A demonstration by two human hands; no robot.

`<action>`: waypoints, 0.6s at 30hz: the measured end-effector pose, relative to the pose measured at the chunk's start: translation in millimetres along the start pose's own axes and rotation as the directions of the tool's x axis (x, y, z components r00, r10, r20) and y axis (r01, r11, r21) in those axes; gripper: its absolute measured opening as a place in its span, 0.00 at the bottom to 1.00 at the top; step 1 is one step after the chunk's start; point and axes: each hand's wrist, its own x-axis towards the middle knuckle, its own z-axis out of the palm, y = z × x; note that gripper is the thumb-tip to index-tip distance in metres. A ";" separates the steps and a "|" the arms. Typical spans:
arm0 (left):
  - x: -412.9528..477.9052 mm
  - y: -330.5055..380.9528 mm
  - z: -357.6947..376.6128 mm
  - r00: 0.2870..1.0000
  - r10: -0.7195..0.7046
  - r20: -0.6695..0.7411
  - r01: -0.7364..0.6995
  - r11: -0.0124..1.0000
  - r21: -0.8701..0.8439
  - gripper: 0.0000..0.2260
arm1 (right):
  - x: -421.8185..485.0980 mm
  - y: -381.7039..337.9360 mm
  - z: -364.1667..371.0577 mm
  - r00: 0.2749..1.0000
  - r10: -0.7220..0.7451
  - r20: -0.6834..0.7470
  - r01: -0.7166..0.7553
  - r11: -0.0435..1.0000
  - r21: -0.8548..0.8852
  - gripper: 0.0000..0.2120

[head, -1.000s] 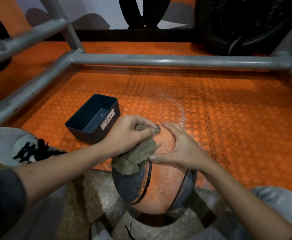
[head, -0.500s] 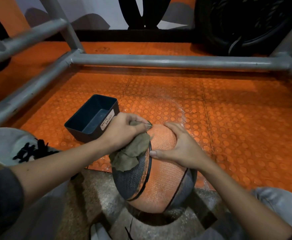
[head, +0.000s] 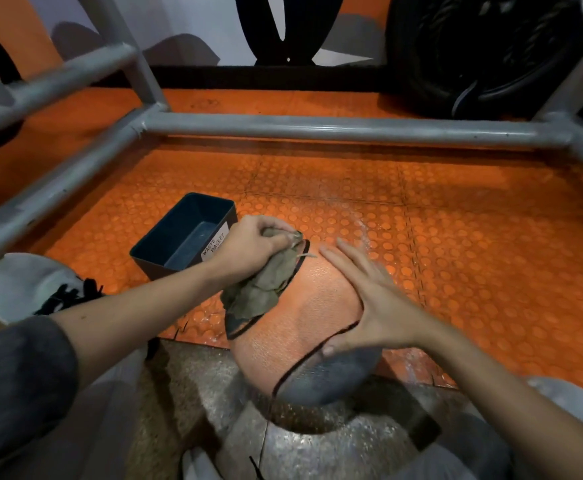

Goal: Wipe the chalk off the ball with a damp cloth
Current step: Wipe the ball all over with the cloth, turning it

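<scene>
The ball (head: 304, 327) has turned since a moment ago, its grey panel now low on the right, and my right hand (head: 369, 299) has flattened, grip spread along its side. My left hand (head: 248, 247) has its grip bunched round the cloth (head: 262, 289) at the ball's top left. The ball sits at the orange mat's (head: 456, 254) near edge, beside a dark bin (head: 179, 237).

bin (head: 165, 249) label (head: 215, 247) reads "WASTE BASKET"
</scene>
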 end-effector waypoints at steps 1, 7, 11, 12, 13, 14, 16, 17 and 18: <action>-0.6 0.0 -0.9 1.000 0.012 0.017 -0.013 1.000 0.003 0.03 | 1.0 -0.7 5.7 0.999 -0.011 -0.045 0.009 0.999 -0.031 0.56; -22.7 4.9 -1.1 0.924 0.344 0.165 -0.368 0.918 0.147 0.04 | 21.5 -12.7 5.6 0.989 0.074 -0.130 -0.072 0.997 0.022 0.60; -34.2 -3.1 1.5 0.779 0.567 0.267 -0.624 0.741 0.248 0.10 | 43.1 -16.3 2.8 0.977 0.097 -0.187 -0.087 0.994 0.061 0.57; -32.3 -5.2 -0.8 0.780 0.571 0.256 -0.624 0.745 0.238 0.10 | 45.7 -16.7 2.1 0.979 0.100 -0.178 -0.092 0.994 0.052 0.57; -29.1 -7.1 -3.7 0.794 0.560 0.237 -0.606 0.761 0.231 0.09 | 47.5 -16.8 1.6 0.980 0.099 -0.171 -0.093 0.995 0.041 0.57; -24.1 -9.1 -5.9 0.818 0.539 0.201 -0.574 0.788 0.222 0.08 | 47.7 -16.3 0.5 0.982 0.094 -0.164 -0.090 0.995 0.032 0.57; -12.2 -11.5 -10.1 0.890 0.448 0.090 -0.457 0.870 0.186 0.04 | 42.1 -15.8 0.2 0.987 0.081 -0.139 -0.080 0.997 0.014 0.59; -6.6 -13.1 -12.8 0.925 0.380 0.031 -0.379 0.910 0.169 0.03 | 37.9 -16.6 1.2 0.990 0.067 -0.122 -0.067 0.998 0.002 0.60; -2.1 -14.7 -15.4 0.950 0.312 -0.013 -0.306 0.939 0.158 0.04 | 33.9 -18.0 3.2 0.993 0.052 -0.105 -0.053 0.999 -0.007 0.60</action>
